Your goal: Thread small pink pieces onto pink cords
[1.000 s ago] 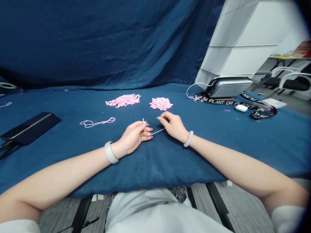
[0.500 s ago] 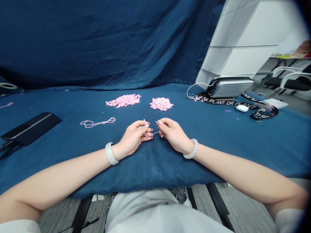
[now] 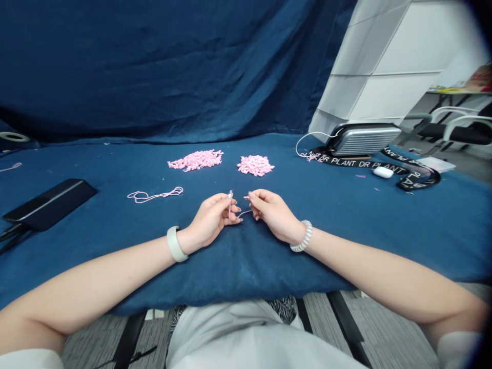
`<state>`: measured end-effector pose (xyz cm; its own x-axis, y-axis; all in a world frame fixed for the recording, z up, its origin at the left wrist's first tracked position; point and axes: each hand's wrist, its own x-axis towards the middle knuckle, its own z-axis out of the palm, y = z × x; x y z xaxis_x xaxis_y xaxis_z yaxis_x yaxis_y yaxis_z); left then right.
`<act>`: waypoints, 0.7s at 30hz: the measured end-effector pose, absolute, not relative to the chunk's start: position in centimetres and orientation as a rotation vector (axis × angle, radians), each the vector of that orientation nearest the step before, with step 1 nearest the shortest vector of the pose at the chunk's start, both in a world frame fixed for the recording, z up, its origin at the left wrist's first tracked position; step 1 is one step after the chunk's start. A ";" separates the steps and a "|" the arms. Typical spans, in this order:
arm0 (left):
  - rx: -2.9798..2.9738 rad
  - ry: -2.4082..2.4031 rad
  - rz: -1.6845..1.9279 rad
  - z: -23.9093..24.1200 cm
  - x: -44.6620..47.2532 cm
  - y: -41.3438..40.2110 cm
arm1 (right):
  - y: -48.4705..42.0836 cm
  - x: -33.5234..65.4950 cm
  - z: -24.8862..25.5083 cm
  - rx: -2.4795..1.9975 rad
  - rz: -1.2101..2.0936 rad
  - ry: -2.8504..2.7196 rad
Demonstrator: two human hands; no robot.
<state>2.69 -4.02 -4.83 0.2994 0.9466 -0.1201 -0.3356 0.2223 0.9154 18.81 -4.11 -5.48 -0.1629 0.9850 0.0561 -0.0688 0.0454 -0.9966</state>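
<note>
Thumb and forefinger of my left hand (image 3: 213,218) pinch a thin pink cord (image 3: 244,212), its other fingers curled beneath. A length of that cord spans the small gap to my right hand (image 3: 271,212), which pinches it too, with a short end poking out at the fingertips. Both hands are just above the blue cloth, close together. Beyond them lie two heaps of small pink knotted pieces, a wider left heap (image 3: 198,160) and a rounder right heap (image 3: 255,165). A loose looped pink cord (image 3: 156,195) rests left of my left hand.
At the left is a black flat device (image 3: 49,205) with a cable. A silver ridged case (image 3: 365,139), a black lettered strap (image 3: 346,162) and a white earbud case (image 3: 383,172) sit at the right. Blue cloth (image 3: 96,256) covers the table.
My left thumb and forefinger have drawn together and shifted slightly on the cord. The short cord end at my right fingertips now points left. The heaps are unmoved.
</note>
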 end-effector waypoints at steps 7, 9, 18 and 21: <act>1.016 0.812 1.050 -5.0 2.6 -4.2 | -4.2 18.7 -5.4 -1.023 1.298 -1.313; 1.028 0.811 1.044 -5.0 2.6 -4.2 | -4.2 18.7 -5.3 -1.018 1.292 -1.315; 1.033 0.793 1.032 -5.3 2.6 -4.2 | -4.3 18.7 -5.2 -1.018 1.284 -1.326; 1.029 0.791 1.017 -5.4 2.5 -4.1 | -4.3 18.7 -5.2 -1.017 1.284 -1.333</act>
